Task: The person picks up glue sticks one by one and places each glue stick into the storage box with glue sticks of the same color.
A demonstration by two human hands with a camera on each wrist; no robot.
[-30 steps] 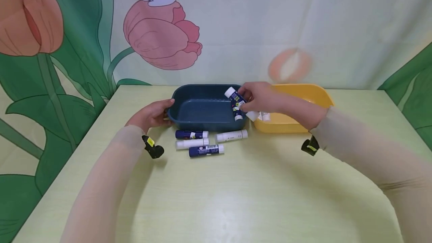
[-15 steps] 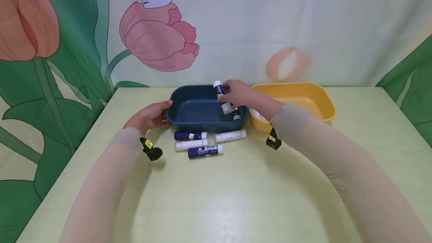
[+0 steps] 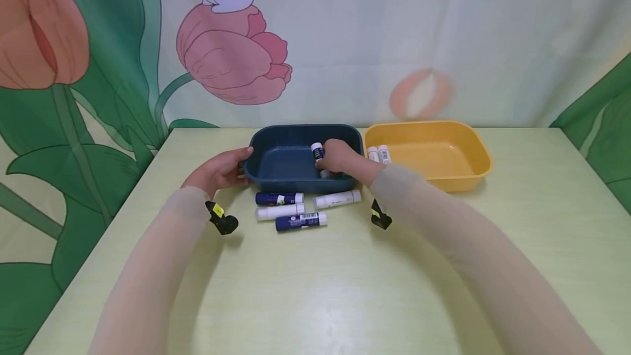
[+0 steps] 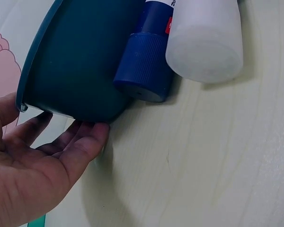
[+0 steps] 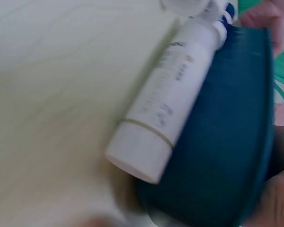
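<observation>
Near the tabletop's far edge, your left hand grips the left end of the dark-blue, round-cornered plastic tray. Your right hand, well apart from it, holds a dark-blue, white-capped cylindrical stick inside the tray's right end. Four similar blue and white sticks lie on the tray's near-edge side; a yellow plastic tray stands just right.

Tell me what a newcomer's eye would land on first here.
Likely the bright yellow bin and the dark blue bin, side by side at the table's far side. Next, the right grip inside the dark blue bin, holding a white-capped navy glue stick. Behind, on the left, the backdrop's large orange tulip also draws the eye.
</observation>
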